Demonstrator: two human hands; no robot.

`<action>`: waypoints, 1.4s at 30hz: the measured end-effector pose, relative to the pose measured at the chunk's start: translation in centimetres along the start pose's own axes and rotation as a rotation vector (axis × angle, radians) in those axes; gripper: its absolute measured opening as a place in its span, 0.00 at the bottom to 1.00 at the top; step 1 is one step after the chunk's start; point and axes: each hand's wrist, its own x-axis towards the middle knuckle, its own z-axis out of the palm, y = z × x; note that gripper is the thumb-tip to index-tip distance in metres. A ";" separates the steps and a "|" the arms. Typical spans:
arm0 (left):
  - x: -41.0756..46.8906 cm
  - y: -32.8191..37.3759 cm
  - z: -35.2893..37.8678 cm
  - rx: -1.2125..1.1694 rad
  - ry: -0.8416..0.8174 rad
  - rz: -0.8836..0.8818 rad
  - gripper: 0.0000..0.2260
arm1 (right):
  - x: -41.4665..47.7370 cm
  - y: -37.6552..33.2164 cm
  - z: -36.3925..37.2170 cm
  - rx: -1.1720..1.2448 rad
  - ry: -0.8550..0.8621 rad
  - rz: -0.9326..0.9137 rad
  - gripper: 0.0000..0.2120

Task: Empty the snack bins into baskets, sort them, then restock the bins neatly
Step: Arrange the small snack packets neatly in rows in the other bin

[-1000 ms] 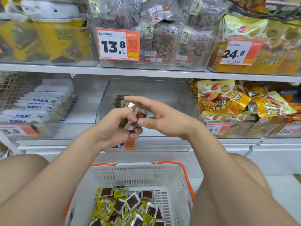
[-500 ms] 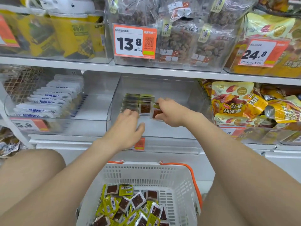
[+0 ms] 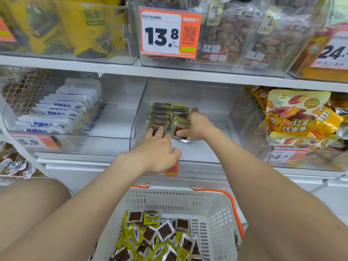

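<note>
Two packet rows (image 3: 163, 115), centre bin (image 3: 207, 151): right hand (image 3: 197, 125) pinches front packets (image 3: 178, 127); left hand (image 3: 160, 153), fingers flat, steadies; keep rows upright, flush.

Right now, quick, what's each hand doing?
Left hand: open, straight fingers touching the left row of small green-edged foil snack packets.
Right hand: gripping the front brown-windowed packets of the right row.

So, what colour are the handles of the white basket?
Orange. The handles on the basket rim show best in the head view.
</note>
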 end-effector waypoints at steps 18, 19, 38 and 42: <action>-2.4 0.5 1.1 0.049 0.466 0.086 0.20 | -3.4 -2.5 -2.2 0.063 -0.116 0.188 0.17; -2.9 0.5 1.1 0.042 0.513 0.101 0.17 | -4.0 -2.5 -2.6 -0.031 -0.128 0.193 0.15; -7.5 -7.8 17.2 0.151 -0.506 -0.072 0.09 | -20.2 6.2 12.8 -0.316 -0.452 -0.194 0.13; -6.5 -10.9 24.0 -0.026 -0.435 -0.211 0.14 | -17.9 10.5 18.1 -0.275 -0.528 -0.079 0.16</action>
